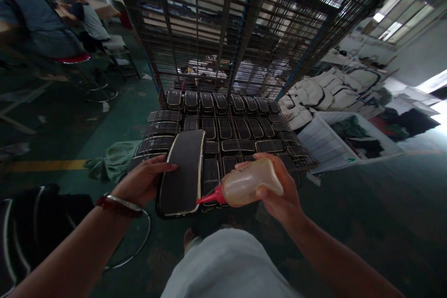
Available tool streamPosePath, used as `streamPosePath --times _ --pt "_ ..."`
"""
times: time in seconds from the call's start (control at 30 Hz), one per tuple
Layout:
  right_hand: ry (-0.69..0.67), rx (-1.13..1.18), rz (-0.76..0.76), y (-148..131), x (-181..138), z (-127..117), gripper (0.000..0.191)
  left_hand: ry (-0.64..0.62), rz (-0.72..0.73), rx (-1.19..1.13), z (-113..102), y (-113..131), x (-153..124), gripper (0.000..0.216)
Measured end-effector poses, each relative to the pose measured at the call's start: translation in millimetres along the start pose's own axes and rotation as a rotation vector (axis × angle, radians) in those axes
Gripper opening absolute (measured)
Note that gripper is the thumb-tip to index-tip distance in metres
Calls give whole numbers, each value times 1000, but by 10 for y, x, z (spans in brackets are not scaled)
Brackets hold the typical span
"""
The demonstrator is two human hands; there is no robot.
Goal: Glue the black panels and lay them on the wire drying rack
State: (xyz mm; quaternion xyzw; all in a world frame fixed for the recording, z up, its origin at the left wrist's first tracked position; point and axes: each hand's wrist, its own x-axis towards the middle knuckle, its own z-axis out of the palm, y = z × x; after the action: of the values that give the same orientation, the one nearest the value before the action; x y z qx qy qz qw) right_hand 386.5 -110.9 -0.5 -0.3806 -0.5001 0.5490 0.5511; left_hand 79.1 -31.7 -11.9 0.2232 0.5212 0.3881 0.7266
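My left hand [148, 177] grips the left edge of a long black panel with rounded corners [183, 167], thumb on its face. A pale line of glue runs along the panel's right and bottom edges. In my right hand [279, 191] is a squeeze bottle [247, 184] of cloudy yellowish liquid, tipped on its side. Its red nozzle [211, 195] points left, and the tip is at the panel's lower right edge. Behind the panel, a wire rack shelf [279, 156] bears rows of similar black panels [240, 128] with pale rims.
Tall wire racks [223, 18] rise at the back. To the right stand a white bin [317, 139] with dark cloth in it and a heap of pale pieces [331, 88]. Green cloth [113, 160] lies on the floor at left. Two people sit at the upper left, one on a stool [120, 44].
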Motion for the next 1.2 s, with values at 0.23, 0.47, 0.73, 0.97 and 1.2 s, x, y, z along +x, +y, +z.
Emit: streamPosePath --times 0.23,0.47,0.73,0.97,1.2 --pt "164 141 91 313 -58 147 54 91 34 -65 9 18 -1 22" --pt "355 333 121 496 570 179 55 -6 8 -59 70 -133 -31 41" --pt "332 -17 -67 531 797 141 53 -206 -53 -30 132 -298 -3 59" --pt "184 -108 -54 377 552 -43 55 -239 -55 26 -32 -205 14 44" --pt "306 -55 -130 328 458 91 68 -362 -76 43 -76 -155 26 43"
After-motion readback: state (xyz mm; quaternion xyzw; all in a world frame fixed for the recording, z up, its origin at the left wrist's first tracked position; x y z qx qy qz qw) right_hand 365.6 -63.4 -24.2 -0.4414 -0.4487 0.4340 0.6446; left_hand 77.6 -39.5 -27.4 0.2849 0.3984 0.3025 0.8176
